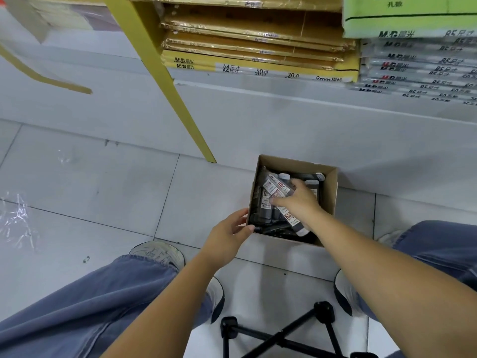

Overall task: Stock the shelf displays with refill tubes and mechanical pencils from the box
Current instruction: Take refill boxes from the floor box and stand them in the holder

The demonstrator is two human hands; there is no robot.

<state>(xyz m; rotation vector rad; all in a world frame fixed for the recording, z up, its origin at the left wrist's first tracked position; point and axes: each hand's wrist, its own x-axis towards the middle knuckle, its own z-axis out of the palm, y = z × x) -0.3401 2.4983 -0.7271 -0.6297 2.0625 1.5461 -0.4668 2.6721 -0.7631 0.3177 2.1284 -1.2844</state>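
A small open cardboard box (331, 192) stands on the tiled floor in front of me. Inside lie several dark refill tubes (265, 206) with white and red labels. My right hand (299, 202) reaches into the box and is closed around a few of these tubes, one sticking out below the palm. My left hand (227, 235) rests at the box's near left corner, fingers curled against its wall and holding nothing else. No mechanical pencils can be made out.
A white shelf base runs behind the box, with stacked yellow paper packs (258, 63) and grey packs (418, 71) above. A yellow diagonal strut (178, 99) comes down left of the box. Black stool legs (281, 337) stand between my feet. Crumpled plastic wrap (15, 218) lies far left.
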